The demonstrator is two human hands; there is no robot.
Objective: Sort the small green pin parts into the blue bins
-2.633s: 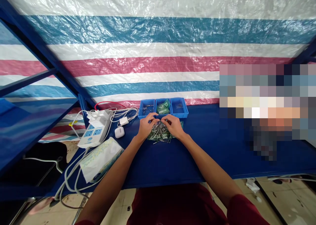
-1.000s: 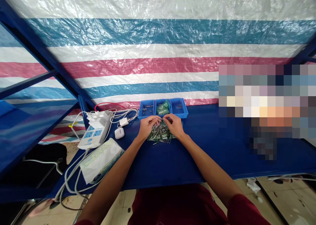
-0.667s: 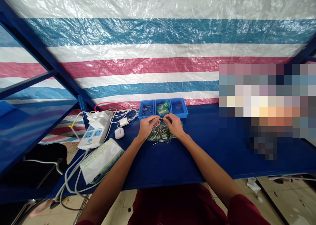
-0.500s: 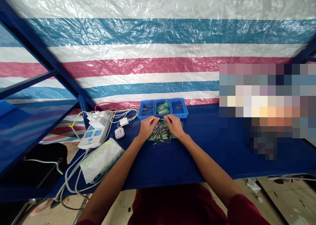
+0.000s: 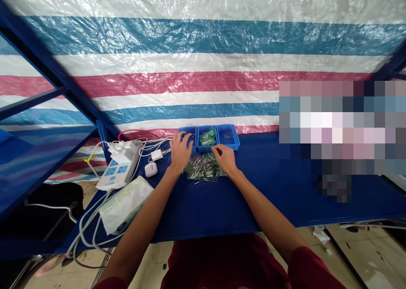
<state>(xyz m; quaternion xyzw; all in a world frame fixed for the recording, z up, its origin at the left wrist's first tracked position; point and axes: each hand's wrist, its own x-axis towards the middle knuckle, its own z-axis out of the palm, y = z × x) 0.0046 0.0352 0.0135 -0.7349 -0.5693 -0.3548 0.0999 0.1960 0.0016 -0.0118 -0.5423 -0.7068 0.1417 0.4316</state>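
My left hand (image 5: 180, 150) reaches over the front of the left blue bin (image 5: 194, 131), fingers spread and bent; I see nothing held in it. My right hand (image 5: 225, 158) is closed in a pinch just in front of the middle blue bin (image 5: 207, 148), and whatever its fingertips hold is too small to make out. Between and below the hands, a pile of thin metal pin-like pieces (image 5: 203, 169) lies on green plastic bags on the blue table. Green packets (image 5: 207, 137) fill the middle bin. The right blue bin (image 5: 236, 141) holds a few small items I cannot identify.
On the left are a white power strip (image 5: 114, 172) with plugs and cables, a small white case (image 5: 151, 169), a white charger (image 5: 156, 155) and a tissue pack (image 5: 125, 206). A striped sheet (image 5: 190, 81) hangs behind the blue table (image 5: 269, 196). A blurred patch covers the right.
My hands have separated: the left has moved left and up to the left bin, its fingers opening from a pinch. The right stays pinched near the same place.
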